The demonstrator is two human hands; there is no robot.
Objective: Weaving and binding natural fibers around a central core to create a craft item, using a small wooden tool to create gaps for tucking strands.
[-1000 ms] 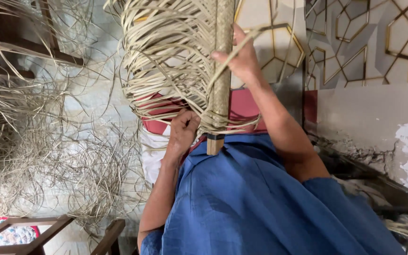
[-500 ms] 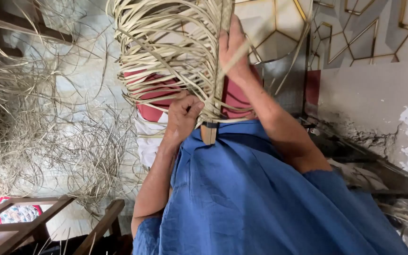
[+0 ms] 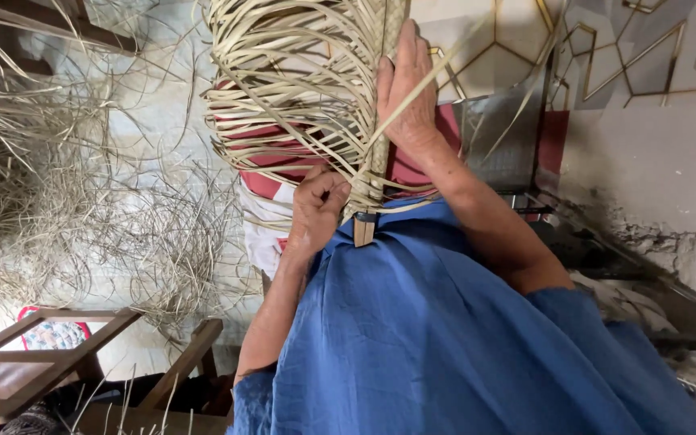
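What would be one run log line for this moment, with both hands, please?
left hand: closed on cane strips | right hand: flat against woven post | floor: loose cane heap

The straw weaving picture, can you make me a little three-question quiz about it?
1. True or false: the left hand is a closed fist low on the woven panel.
2. Where does the right hand rest? A) flat against the woven panel B) on the wooden frame C) in the loose straw pile
3. What colour is the cloth below the panel?

Key: 1 true; 2 A; 3 blue.
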